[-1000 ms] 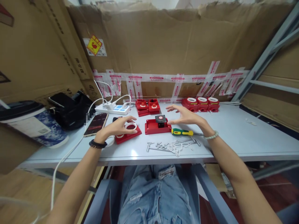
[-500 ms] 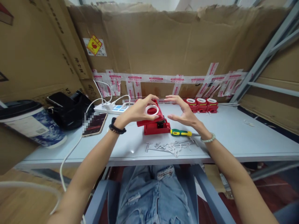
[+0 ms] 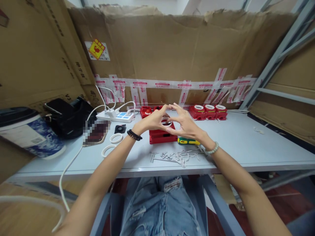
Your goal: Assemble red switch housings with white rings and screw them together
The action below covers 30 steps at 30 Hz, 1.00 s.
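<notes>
At the middle of the table a red cover [image 3: 159,132] with a white ring [image 3: 167,124] set in its top rests over a red base [image 3: 161,140]. My left hand [image 3: 155,120] curls around the cover's left side. From the right, my right hand [image 3: 183,123] closes on the same cover, thumb in front and fingers over the ring. The fingers hide much of the cover. A screwdriver with a green and yellow handle [image 3: 188,141] lies just below my right hand. Nearer me are scattered screws [image 3: 167,155] and T-shaped metal keys [image 3: 164,159].
Three red housings with white rings [image 3: 209,112] stand at the back right. On the left are two loose white rings [image 3: 116,138], a small black fan [image 3: 120,129], a phone [image 3: 95,132], a power strip [image 3: 115,115] and a large cup [image 3: 34,132]. Cardboard [image 3: 172,49] walls the back.
The cover, tilted in my left hand before, now sits lower and flatter over the base. My right hand has moved left onto it. The view has shifted slightly.
</notes>
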Each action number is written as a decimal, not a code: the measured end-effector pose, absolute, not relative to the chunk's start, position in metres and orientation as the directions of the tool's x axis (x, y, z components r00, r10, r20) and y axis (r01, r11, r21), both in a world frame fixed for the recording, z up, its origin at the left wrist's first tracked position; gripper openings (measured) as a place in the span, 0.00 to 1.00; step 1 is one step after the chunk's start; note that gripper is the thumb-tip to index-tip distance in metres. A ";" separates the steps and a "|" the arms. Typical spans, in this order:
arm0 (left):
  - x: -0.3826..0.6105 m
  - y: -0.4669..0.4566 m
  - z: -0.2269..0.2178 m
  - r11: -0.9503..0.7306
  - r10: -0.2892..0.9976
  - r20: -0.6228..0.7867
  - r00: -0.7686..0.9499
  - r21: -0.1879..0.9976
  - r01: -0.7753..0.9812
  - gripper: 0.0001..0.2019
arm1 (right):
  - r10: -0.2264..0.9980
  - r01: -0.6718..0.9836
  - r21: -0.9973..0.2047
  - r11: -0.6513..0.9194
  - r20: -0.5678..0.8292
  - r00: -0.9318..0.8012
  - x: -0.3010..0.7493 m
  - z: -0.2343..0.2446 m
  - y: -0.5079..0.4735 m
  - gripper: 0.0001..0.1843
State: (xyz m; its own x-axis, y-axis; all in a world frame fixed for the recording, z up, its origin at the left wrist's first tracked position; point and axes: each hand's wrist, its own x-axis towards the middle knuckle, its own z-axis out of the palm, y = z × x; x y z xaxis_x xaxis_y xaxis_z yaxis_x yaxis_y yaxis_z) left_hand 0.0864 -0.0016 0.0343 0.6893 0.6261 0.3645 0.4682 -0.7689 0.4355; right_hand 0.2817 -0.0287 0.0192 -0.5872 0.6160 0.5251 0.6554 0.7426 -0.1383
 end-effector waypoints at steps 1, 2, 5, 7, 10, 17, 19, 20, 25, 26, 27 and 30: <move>0.087 -0.002 0.034 -0.766 0.629 0.359 0.689 0.440 0.469 0.38 | 0.625 0.661 -0.140 0.737 0.515 -0.587 0.281 0.019 -0.029 0.19; 0.087 -0.002 0.033 -0.762 0.633 0.355 0.688 0.443 0.472 0.37 | 0.631 0.665 -0.142 0.733 0.507 -0.587 0.281 0.018 -0.029 0.19; 0.088 -0.001 0.031 -0.759 0.637 0.351 0.686 0.439 0.480 0.34 | 0.643 0.669 -0.147 0.728 0.483 -0.594 0.282 0.016 -0.028 0.18; 0.089 0.000 0.029 -0.761 0.637 0.349 0.687 0.430 0.486 0.33 | 0.649 0.669 -0.155 0.727 0.474 -0.596 0.282 0.015 -0.027 0.17; 0.089 0.000 0.027 -0.757 0.641 0.345 0.686 0.430 0.491 0.32 | 0.651 0.665 -0.161 0.729 0.464 -0.601 0.283 0.014 -0.028 0.17; 0.090 -0.003 0.023 -0.731 0.649 0.306 0.696 0.504 0.461 0.31 | 0.664 0.680 -0.148 0.718 0.441 -0.604 0.281 0.014 -0.030 0.15; 0.090 -0.003 0.022 -0.727 0.655 0.294 0.696 0.495 0.475 0.29 | 0.667 0.681 -0.151 0.717 0.434 -0.606 0.281 0.015 -0.031 0.15; 0.090 -0.003 0.021 -0.721 0.659 0.286 0.695 0.503 0.477 0.29 | 0.670 0.680 -0.159 0.716 0.429 -0.606 0.282 0.015 -0.031 0.14; 0.085 -0.002 0.014 -0.694 0.661 0.278 0.697 0.579 0.428 0.28 | 0.679 0.627 -0.266 0.732 0.362 -0.639 0.283 0.019 -0.033 0.16; 0.083 -0.001 0.011 -0.701 0.658 0.291 0.694 0.572 0.425 0.28 | 0.678 0.614 -0.290 0.734 0.351 -0.646 0.284 0.019 -0.033 0.16; 0.081 -0.001 0.009 -0.707 0.660 0.304 0.688 0.561 0.431 0.28 | 0.678 0.604 -0.309 0.735 0.344 -0.649 0.284 0.019 -0.032 0.16; 0.073 -0.003 0.001 -0.695 0.685 0.292 0.667 0.536 0.479 0.28 | 0.686 0.598 -0.337 0.727 0.348 -0.639 0.286 0.018 -0.032 0.16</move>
State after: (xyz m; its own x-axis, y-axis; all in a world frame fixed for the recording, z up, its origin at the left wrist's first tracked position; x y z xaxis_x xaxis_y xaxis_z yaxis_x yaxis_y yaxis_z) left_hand 0.0731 -0.0026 0.0012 0.6669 0.6854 0.2922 0.4792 -0.6949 0.5362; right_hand 0.2856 -0.0317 0.0180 -0.6390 0.6862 0.3476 0.5977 0.7274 -0.3370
